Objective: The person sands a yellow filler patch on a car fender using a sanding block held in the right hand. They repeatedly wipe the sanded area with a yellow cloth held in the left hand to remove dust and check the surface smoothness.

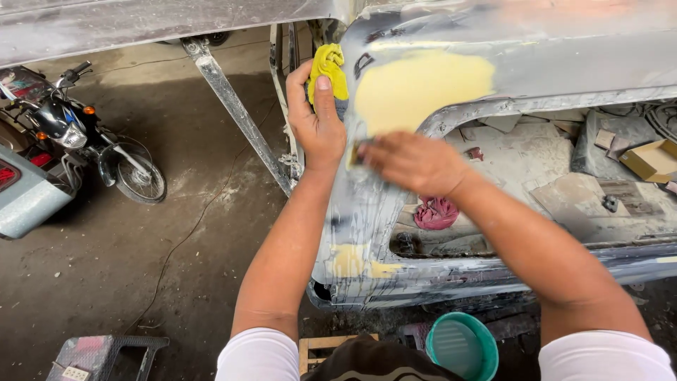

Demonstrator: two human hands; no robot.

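Note:
A bare grey car body panel fills the upper right, with a large patch of pale yellow filler on it. My left hand grips the panel's edge and holds a yellow cloth against it. My right hand presses flat on the panel just below the filler patch, with a small dark piece, perhaps an abrasive sheet, showing under the fingertips. Smaller yellow filler spots sit lower on the panel.
A motorcycle stands at the left beside a grey vehicle corner. A metal strut slants down. A teal bucket, a red rag, a cardboard box, a stool and a floor cable lie about.

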